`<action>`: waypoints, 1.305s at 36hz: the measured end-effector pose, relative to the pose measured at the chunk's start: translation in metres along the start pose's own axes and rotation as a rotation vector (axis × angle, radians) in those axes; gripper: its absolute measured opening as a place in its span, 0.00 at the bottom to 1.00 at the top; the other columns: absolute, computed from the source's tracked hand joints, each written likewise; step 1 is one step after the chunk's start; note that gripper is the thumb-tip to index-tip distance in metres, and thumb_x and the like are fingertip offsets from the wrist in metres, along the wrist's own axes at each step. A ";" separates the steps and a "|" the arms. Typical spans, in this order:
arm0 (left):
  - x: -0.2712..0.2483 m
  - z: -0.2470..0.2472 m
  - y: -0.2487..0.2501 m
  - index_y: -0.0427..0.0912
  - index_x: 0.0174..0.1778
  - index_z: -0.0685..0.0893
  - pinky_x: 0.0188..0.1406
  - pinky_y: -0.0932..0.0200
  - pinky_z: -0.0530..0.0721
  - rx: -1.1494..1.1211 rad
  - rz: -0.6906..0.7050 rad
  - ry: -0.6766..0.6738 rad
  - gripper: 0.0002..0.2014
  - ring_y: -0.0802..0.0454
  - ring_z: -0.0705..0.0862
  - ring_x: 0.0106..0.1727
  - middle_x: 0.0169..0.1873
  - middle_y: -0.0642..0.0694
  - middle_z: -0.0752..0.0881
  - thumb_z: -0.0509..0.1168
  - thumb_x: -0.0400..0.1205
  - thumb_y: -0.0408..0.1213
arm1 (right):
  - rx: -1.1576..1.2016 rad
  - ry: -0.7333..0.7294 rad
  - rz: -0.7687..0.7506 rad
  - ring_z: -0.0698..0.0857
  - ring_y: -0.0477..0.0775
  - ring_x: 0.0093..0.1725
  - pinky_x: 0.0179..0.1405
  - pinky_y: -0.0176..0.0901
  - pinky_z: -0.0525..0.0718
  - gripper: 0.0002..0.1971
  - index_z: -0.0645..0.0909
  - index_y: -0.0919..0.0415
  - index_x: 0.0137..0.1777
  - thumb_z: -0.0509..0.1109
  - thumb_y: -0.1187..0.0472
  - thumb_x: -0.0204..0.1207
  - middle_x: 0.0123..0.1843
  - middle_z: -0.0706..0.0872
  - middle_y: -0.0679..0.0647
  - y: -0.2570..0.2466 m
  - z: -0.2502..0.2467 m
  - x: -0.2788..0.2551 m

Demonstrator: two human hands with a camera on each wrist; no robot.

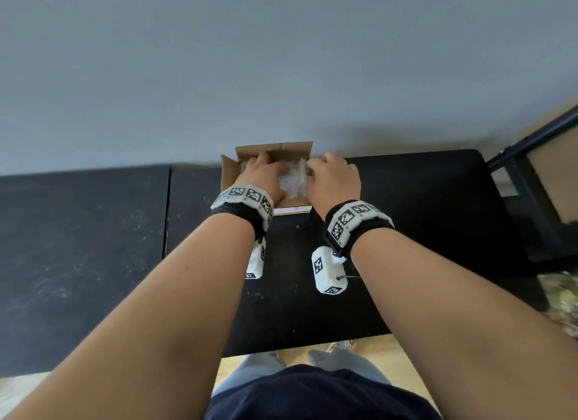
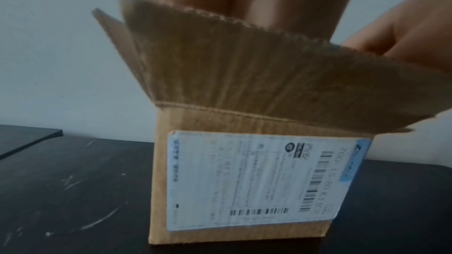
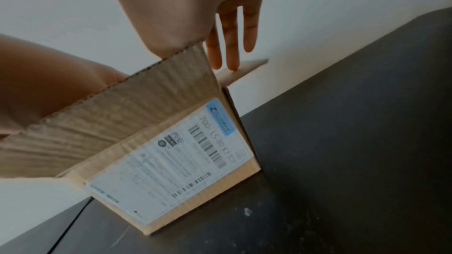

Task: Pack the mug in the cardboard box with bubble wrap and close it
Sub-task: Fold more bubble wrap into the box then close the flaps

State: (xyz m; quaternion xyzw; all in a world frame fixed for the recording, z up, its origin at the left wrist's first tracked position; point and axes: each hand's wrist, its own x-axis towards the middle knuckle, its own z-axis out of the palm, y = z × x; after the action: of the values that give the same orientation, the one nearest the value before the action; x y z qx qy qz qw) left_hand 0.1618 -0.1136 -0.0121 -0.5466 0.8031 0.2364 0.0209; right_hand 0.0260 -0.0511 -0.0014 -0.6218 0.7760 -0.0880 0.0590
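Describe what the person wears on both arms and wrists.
Both forearms are bare, with no sleeves. Each wrist carries a black strap topped by a band of white blocks printed with black-and-white square markers: left wristband, right wristband. Under each wrist hangs a white rounded camera housing with the same markers, the left camera and the right camera; a thin dark cable leaves the right one.

the cardboard box (image 1: 291, 152) opening is filled by bubble wrap (image 1: 292, 177) and both hands; upright flaps stand at 9 and 12 o'clock. the black table (image 1: 422, 200) at 3 o'clock lies free.
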 end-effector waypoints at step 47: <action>-0.011 0.011 0.004 0.52 0.77 0.70 0.64 0.43 0.80 0.185 0.043 -0.018 0.23 0.43 0.67 0.73 0.70 0.43 0.67 0.60 0.84 0.39 | -0.357 -0.311 0.045 0.78 0.61 0.65 0.72 0.57 0.62 0.14 0.83 0.54 0.58 0.61 0.61 0.77 0.62 0.80 0.57 -0.013 0.006 0.018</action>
State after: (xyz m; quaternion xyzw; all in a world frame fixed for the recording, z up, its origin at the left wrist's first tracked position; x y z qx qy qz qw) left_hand 0.1600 -0.0988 -0.0170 -0.5226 0.8329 0.1664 0.0736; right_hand 0.0352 -0.0722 -0.0047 -0.6111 0.7744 0.1487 0.0691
